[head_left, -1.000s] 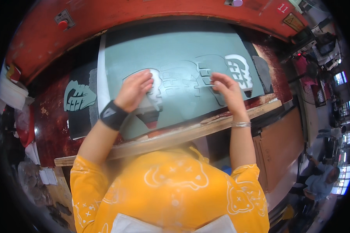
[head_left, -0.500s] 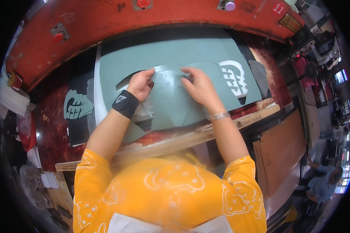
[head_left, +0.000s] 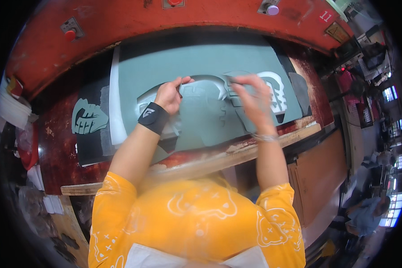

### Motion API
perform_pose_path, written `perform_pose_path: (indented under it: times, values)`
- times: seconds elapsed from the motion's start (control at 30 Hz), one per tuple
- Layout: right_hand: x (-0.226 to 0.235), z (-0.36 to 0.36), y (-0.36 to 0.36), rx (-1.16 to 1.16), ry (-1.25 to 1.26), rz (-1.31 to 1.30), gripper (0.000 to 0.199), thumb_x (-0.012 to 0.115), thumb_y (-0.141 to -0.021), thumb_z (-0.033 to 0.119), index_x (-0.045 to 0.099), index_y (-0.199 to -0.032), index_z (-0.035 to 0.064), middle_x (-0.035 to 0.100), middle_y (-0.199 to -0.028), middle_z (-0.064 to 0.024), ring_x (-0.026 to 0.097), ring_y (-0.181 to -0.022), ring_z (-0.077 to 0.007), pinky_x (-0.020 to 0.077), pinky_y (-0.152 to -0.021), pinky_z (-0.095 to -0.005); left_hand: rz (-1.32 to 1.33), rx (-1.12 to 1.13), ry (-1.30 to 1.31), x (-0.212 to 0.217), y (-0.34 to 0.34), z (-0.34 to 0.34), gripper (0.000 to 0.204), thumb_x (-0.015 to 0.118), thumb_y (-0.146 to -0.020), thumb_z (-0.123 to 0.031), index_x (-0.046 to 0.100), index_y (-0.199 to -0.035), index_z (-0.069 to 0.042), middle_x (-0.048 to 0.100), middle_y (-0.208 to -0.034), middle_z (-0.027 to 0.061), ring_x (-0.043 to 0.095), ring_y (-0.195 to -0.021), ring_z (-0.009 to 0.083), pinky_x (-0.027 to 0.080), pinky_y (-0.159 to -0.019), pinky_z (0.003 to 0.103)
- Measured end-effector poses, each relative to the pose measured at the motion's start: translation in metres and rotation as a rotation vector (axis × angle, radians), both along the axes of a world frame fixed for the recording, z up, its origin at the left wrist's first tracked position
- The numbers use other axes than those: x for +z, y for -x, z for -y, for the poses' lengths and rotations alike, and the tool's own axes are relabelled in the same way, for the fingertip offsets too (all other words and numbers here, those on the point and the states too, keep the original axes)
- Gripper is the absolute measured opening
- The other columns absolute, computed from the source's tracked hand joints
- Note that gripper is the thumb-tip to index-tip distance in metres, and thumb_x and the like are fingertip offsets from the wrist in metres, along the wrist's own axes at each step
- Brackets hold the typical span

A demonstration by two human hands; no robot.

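A grey-green sheet lies across the work surface, with curved, slotted shapes cut through it. My left hand, with a black band at the wrist, is closed, thumb against fingers, at the upper edge of a loose cut piece. White shows in the curved gap above that piece. To its right, my right hand is blurred, its fingertips pinching the top of a slotted cut piece that looks tilted up from the sheet. My fingers partly hide both edges.
A slotted green cut-out lies at the left on a black mat. Beyond the sheet stands a red machine beam with a red button. A wooden rail runs along the near edge. Brown boards stand at the lower right.
My right hand has moved right and lifted the edge of a slotted piece. My left hand has shifted slightly right. A white curved gap now shows between the hands.
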State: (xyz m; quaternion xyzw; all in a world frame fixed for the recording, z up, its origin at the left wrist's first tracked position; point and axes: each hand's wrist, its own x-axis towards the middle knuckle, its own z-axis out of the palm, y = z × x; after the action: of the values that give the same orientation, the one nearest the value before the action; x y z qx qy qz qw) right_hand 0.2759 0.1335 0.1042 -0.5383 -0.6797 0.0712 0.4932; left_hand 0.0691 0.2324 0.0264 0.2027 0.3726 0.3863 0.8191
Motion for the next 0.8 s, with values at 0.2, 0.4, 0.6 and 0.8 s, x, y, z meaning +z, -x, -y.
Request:
perform_pose_path:
  times: [0.2, 0.4, 0.6, 0.8]
  values:
    - [0.041, 0.135, -0.054, 0.386, -0.395, -0.537, 0.018, 0.073, -0.075, 0.015, 0.059, -0.078, 0.0043, 0.058, -0.071, -0.0064, 0.052, -0.062, -0.0145, 0.0375, -0.058, -0.0296, -0.027, -0.028, -0.040, 0.007, -0.004, 0.001, 0.036, 0.036, -0.098, -0.028, 0.054, -0.114, -0.001, 0.059, -0.104, 0.0094, 0.054, -0.097, 0.0193, 0.047, -0.084, 0.035]
    - [0.020, 0.130, -0.043, 0.224, -0.303, -0.527, 0.009, 0.064, -0.079, 0.007, 0.058, -0.085, 0.0027, 0.056, -0.073, -0.0053, 0.048, -0.062, -0.0160, 0.0357, -0.058, -0.0287, -0.158, -0.353, -0.178, 0.018, 0.021, 0.020, 0.021, 0.050, -0.093, -0.020, 0.056, -0.103, -0.002, 0.061, -0.096, 0.0061, 0.058, -0.084, 0.0149, 0.047, -0.079, 0.031]
    - [0.028, 0.076, -0.021, -0.441, -0.069, 0.138, 0.032, 0.063, -0.079, 0.012, 0.057, -0.108, -0.0009, 0.063, -0.086, -0.0127, 0.058, -0.091, -0.0291, 0.0441, -0.084, -0.0352, -0.073, -0.342, -0.163, 0.018, 0.021, 0.036, 0.025, 0.057, -0.086, -0.012, 0.052, -0.111, -0.010, 0.059, -0.106, 0.0031, 0.057, -0.093, 0.0139, 0.044, -0.083, 0.035]
    - [-0.005, 0.016, 0.031, 0.043, 0.663, 0.096, 0.026, 0.057, -0.085, 0.024, 0.064, -0.084, -0.0011, 0.062, -0.071, -0.0144, 0.060, -0.072, -0.0248, 0.0475, -0.072, -0.0341, 0.114, -0.323, -0.205, 0.019, 0.020, 0.039, 0.038, 0.057, -0.086, -0.011, 0.045, -0.122, -0.009, 0.058, -0.110, 0.0053, 0.056, -0.103, 0.0172, 0.047, -0.087, 0.036]
